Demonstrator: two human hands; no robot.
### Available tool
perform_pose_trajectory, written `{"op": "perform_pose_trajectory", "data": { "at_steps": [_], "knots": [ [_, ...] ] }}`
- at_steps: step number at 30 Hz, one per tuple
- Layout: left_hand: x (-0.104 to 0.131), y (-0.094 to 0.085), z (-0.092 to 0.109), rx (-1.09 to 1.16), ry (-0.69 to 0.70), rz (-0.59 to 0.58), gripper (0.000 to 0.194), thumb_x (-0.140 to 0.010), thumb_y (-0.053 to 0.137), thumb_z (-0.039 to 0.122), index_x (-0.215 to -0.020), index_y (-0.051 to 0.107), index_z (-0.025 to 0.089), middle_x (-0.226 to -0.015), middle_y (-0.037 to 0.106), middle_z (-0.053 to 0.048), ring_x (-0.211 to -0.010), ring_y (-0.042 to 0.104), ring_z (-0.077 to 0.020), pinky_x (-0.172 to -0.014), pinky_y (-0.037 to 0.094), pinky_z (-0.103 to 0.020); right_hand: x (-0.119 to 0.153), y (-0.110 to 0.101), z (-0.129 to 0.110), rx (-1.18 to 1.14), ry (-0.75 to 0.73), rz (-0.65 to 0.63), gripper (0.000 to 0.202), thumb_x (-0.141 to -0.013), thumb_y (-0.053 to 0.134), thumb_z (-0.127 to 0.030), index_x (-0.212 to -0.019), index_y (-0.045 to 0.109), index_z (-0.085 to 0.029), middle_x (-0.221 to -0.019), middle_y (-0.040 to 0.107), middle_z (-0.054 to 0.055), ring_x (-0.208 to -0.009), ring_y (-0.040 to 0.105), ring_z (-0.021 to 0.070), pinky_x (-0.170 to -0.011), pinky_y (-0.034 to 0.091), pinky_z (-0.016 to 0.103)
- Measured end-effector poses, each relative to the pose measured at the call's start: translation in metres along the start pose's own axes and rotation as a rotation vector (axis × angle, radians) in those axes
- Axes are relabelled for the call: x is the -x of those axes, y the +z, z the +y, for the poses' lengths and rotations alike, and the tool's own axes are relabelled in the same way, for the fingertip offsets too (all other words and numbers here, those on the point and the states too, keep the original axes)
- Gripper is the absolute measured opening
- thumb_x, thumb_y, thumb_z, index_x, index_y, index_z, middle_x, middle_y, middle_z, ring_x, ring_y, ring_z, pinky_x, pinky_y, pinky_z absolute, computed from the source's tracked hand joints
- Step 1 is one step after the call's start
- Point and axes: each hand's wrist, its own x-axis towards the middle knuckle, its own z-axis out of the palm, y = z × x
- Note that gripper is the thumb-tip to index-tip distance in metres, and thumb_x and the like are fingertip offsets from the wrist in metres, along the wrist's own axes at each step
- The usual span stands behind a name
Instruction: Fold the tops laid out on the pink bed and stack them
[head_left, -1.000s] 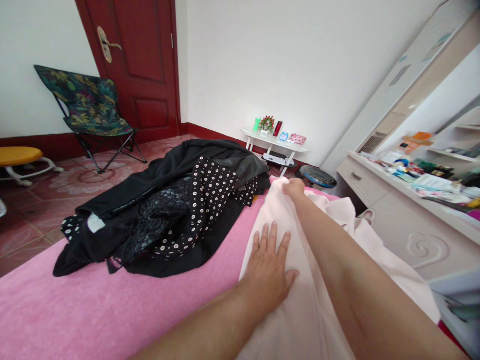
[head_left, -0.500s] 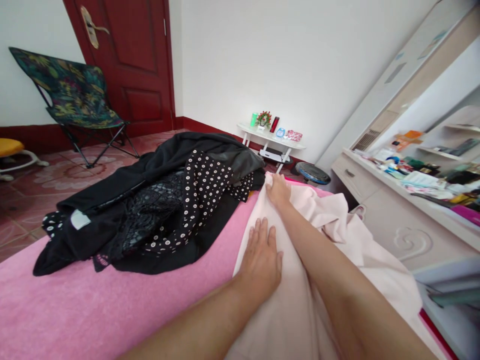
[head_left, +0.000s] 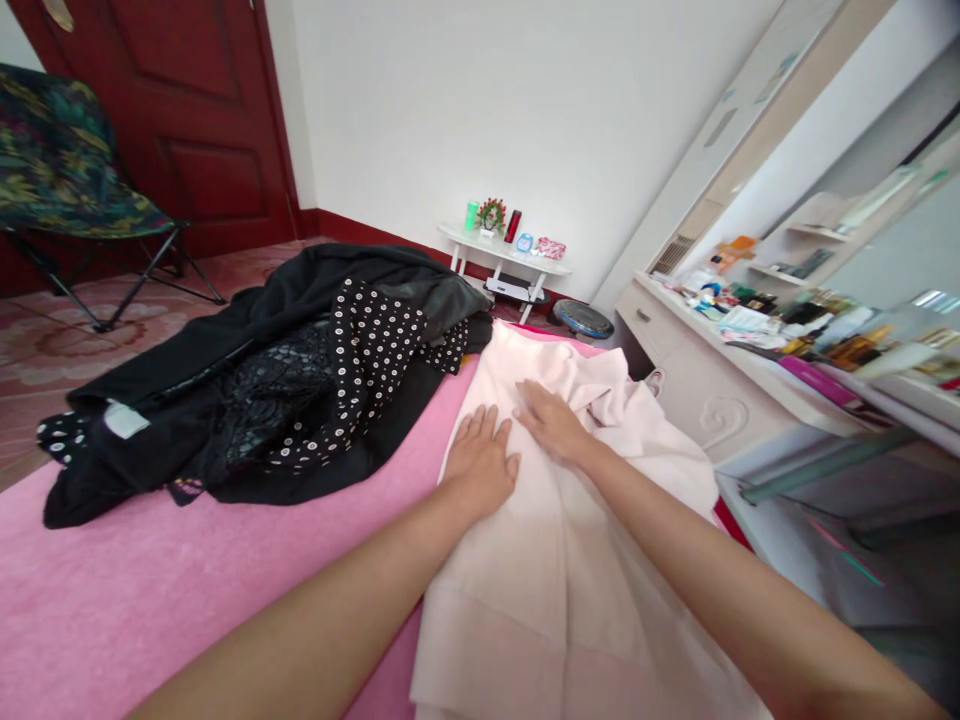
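Left hand [head_left: 480,462]: lies palm down on the pale cloth [head_left: 510,560], near its left edge; open, with fingers loosely side by side and thumb held out, gripping nothing.
Right hand [head_left: 553,425]: reaches over the same cloth, just beside the left hand; open and palm down, with fingers stretched out, too blurred at the tips to tell how firmly pressed.
Pale cloth: spreads over the right side of the bed [head_left: 97,590]; lies fairly smooth around the left hand, bunches into folds beyond the right.
Black clothes [head_left: 187,360]: lie heaped on the bed left of the pale cloth, close to it at the far end.
Dotted fabric [head_left: 375,330]: runs across the heap, next to black lace [head_left: 270,400].
White tag [head_left: 126,420]: shows at the heap's left end.
Dresser [head_left: 682,355]: stands to the right, crowded with small goods [head_left: 750,320].
Chair [head_left: 67,170]: stands far left, before the red door [head_left: 202,130].
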Motion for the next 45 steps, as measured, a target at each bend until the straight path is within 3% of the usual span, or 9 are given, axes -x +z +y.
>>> {"op": "perform_pose_trajectory", "data": {
  "at_steps": [4,10,16,21,27,35,40,43,45],
  "knots": [
    [0.000,-0.003,0.002,-0.008,0.013,-0.022,0.055,-0.091,0.035,0.038,-0.141,0.036,0.013,-0.152,0.023,-0.012,-0.141,0.015,-0.0272,-0.115,0.008,-0.043,0.055,0.010,0.003,-0.033,-0.018,0.147,0.045,-0.094,0.033,-0.036,-0.135,0.046,-0.020,-0.147,0.037,0.007,-0.136,0.030,0.0196,-0.112,0.022,0.041],
    [0.028,-0.021,0.013,-0.019,0.095,-0.178,0.060,-0.091,0.037,0.042,-0.142,0.032,0.010,-0.154,0.018,-0.015,-0.142,0.011,-0.0271,-0.114,0.011,-0.042,0.068,0.006,-0.003,-0.017,0.301,0.489,0.035,-0.086,0.037,-0.018,-0.113,0.058,-0.015,-0.118,0.060,0.012,-0.111,0.053,0.0217,-0.096,0.039,0.033],
    [0.108,-0.061,0.042,0.099,0.347,-0.324,0.061,-0.085,0.048,0.054,-0.130,0.048,0.014,-0.142,0.041,-0.014,-0.130,0.036,-0.0274,-0.107,0.028,-0.038,0.063,-0.002,0.002,-0.108,0.614,0.378,0.038,-0.089,0.042,-0.038,-0.118,0.052,-0.017,-0.098,0.067,0.009,-0.098,0.061,0.0235,-0.085,0.043,0.033],
    [0.143,-0.079,0.064,0.074,0.326,-0.288,0.053,-0.066,0.071,0.048,-0.110,0.061,0.021,-0.113,0.055,-0.008,-0.106,0.049,-0.0272,-0.092,0.041,-0.040,0.039,-0.009,0.010,-0.151,0.768,0.307,0.063,-0.082,0.044,-0.063,-0.117,0.053,-0.012,-0.108,0.064,0.019,-0.099,0.062,0.0318,-0.080,0.046,0.041],
    [0.136,-0.072,0.071,-0.037,0.299,-0.298,0.031,-0.075,0.063,0.038,-0.099,0.063,0.018,-0.098,0.056,-0.009,-0.095,0.053,-0.0269,-0.085,0.043,-0.042,0.038,0.002,-0.004,-0.034,0.712,0.320,0.053,-0.082,0.054,-0.051,-0.122,0.050,-0.018,-0.107,0.063,0.016,-0.098,0.062,0.0291,-0.082,0.045,0.039],
    [0.114,-0.058,0.056,0.147,0.241,-0.355,0.010,-0.079,0.056,0.023,-0.080,0.066,0.024,-0.085,0.064,0.000,-0.082,0.060,-0.0177,-0.071,0.045,-0.028,0.025,0.002,0.000,-0.053,0.569,0.430,0.025,-0.083,0.049,-0.024,-0.104,0.063,-0.022,-0.106,0.063,0.009,-0.096,0.060,0.0226,-0.084,0.043,0.032],
    [0.105,-0.051,0.058,0.239,0.265,-0.354,0.014,-0.075,0.055,0.016,-0.075,0.068,0.021,-0.081,0.066,-0.001,-0.076,0.061,-0.0172,-0.068,0.045,-0.027,0.020,0.008,0.004,-0.110,0.666,0.570,0.025,-0.080,0.044,-0.025,-0.099,0.061,-0.020,-0.104,0.062,0.008,-0.093,0.059,0.0226,-0.081,0.044,0.032],
    [0.084,-0.051,0.057,0.388,0.337,-0.506,0.014,-0.076,0.057,0.017,-0.080,0.070,0.019,-0.074,0.067,0.001,-0.068,0.061,-0.0144,-0.063,0.045,-0.023,0.023,0.009,0.006,-0.136,0.745,0.643,0.026,-0.078,0.042,-0.025,-0.096,0.061,-0.020,-0.099,0.062,0.007,-0.089,0.058,0.0229,-0.079,0.044,0.033],
    [0.063,-0.051,0.052,0.473,0.328,-0.488,0.018,-0.080,0.053,0.020,-0.087,0.069,0.018,-0.075,0.068,0.001,-0.067,0.061,-0.0126,-0.062,0.046,-0.021,0.024,0.008,0.006,-0.152,0.763,0.677,0.025,-0.077,0.042,-0.027,-0.093,0.061,-0.020,-0.099,0.061,0.008,-0.088,0.058,0.0227,-0.079,0.044,0.033]
  ]
}}
